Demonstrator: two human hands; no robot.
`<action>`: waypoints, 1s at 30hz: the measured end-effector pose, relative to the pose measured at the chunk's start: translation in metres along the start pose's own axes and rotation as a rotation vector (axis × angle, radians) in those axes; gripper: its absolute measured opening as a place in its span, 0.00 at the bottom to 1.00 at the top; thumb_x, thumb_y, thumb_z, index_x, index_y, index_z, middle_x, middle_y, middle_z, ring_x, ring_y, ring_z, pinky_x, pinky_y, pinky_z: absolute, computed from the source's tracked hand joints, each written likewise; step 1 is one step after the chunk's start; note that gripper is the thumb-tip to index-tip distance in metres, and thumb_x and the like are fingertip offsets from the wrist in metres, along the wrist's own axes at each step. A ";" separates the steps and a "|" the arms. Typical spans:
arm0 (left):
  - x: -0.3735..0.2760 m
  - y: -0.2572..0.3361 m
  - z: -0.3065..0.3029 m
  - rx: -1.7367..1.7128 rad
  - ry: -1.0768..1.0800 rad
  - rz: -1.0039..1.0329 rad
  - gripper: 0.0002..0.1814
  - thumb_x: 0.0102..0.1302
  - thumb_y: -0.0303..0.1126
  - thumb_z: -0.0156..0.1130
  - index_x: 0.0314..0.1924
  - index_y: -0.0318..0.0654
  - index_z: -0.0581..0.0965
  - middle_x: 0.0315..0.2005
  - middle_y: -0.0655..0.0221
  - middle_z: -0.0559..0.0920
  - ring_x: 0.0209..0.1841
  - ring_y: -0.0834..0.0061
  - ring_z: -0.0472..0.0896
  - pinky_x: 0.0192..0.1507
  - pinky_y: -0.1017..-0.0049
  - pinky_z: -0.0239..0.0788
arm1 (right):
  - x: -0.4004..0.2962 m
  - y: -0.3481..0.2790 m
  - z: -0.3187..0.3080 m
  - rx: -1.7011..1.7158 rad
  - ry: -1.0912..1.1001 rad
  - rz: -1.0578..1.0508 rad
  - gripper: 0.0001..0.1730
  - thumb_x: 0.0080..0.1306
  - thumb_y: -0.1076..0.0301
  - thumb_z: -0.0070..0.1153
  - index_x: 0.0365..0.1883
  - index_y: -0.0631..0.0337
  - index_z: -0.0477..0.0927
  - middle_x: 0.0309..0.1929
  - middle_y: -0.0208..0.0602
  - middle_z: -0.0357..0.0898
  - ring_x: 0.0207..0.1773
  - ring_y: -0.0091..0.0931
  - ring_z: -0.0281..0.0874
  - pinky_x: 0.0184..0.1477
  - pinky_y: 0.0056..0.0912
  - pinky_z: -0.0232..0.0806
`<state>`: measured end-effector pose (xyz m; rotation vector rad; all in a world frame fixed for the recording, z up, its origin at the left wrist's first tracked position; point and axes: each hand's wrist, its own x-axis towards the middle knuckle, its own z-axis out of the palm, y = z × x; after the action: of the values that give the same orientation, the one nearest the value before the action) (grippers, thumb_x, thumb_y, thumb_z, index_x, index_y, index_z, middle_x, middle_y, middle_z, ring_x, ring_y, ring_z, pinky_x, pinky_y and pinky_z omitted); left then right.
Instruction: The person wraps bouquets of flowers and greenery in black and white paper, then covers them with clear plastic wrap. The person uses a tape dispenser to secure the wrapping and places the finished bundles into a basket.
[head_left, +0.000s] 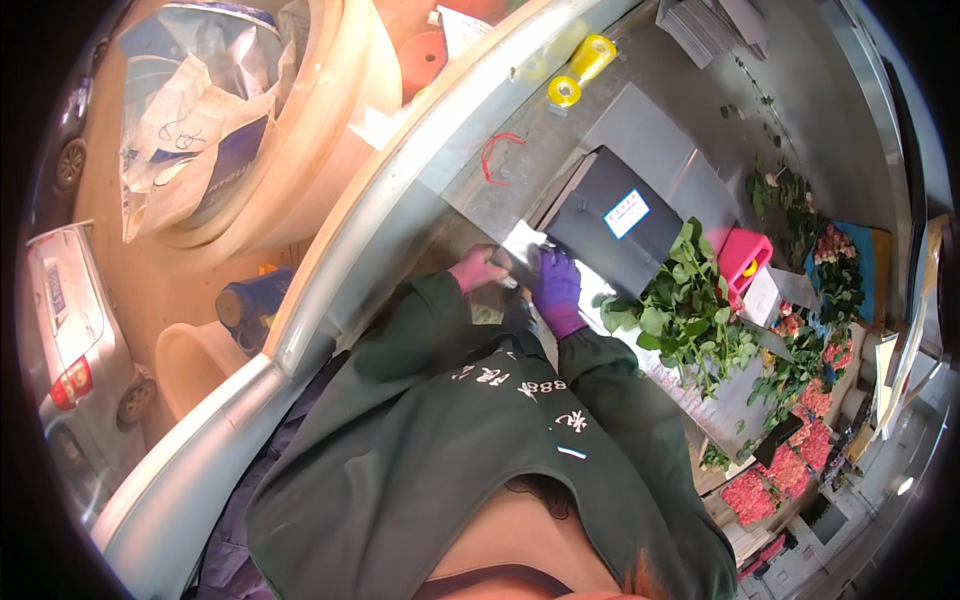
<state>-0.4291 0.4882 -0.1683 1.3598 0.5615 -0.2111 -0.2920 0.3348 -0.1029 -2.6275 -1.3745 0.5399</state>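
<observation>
My left hand (480, 270), pink-looking, has its fingers curled at the near edge of the metal worktable. My right hand (556, 289) is in a purple glove, a little to the right. Both hands pinch a thin dark sheet (517, 268) that spans the gap between them; what it is made of cannot be told. Just beyond my right hand lies a stack of black sheets (607, 217) with a white, blue-edged label. Cut rose stems with green leaves (682, 300) lie to its right, beside a pink plastic tape dispenser (744, 262).
Yellow tape rolls (592, 58) and red string (495, 157) lie on the far-left worktable. Loose leafy stems (780, 199) and bundled pink roses (787, 469) are at the right. Left of the metal rim (390, 172) stand a large tub (360, 97) holding bags and a parked car (82, 322).
</observation>
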 end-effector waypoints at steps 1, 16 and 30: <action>-0.006 -0.006 -0.004 -0.062 -0.037 -0.022 0.22 0.63 0.33 0.66 0.55 0.32 0.77 0.46 0.64 0.83 0.49 0.75 0.79 0.55 0.73 0.70 | 0.009 0.001 -0.001 -0.066 -0.008 -0.004 0.25 0.58 0.63 0.58 0.55 0.52 0.75 0.50 0.43 0.77 0.53 0.40 0.75 0.49 0.46 0.69; -0.112 0.036 -0.001 -0.371 -0.198 -0.111 0.18 0.72 0.33 0.55 0.57 0.31 0.74 0.47 0.67 0.82 0.49 0.79 0.80 0.54 0.77 0.71 | -0.067 -0.069 -0.027 0.509 -0.256 0.199 0.27 0.67 0.37 0.54 0.32 0.54 0.82 0.30 0.44 0.81 0.36 0.44 0.81 0.38 0.48 0.69; -0.111 0.026 0.009 -0.591 -0.134 -0.203 0.18 0.73 0.37 0.57 0.56 0.33 0.74 0.46 0.68 0.81 0.49 0.76 0.80 0.50 0.75 0.74 | -0.084 -0.057 0.017 1.351 -0.369 0.413 0.16 0.73 0.56 0.58 0.30 0.57 0.74 0.22 0.22 0.71 0.25 0.15 0.68 0.28 0.20 0.62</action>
<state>-0.5092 0.4653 -0.0901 0.7109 0.5904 -0.2725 -0.3864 0.2984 -0.0821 -1.6255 -0.1843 1.4014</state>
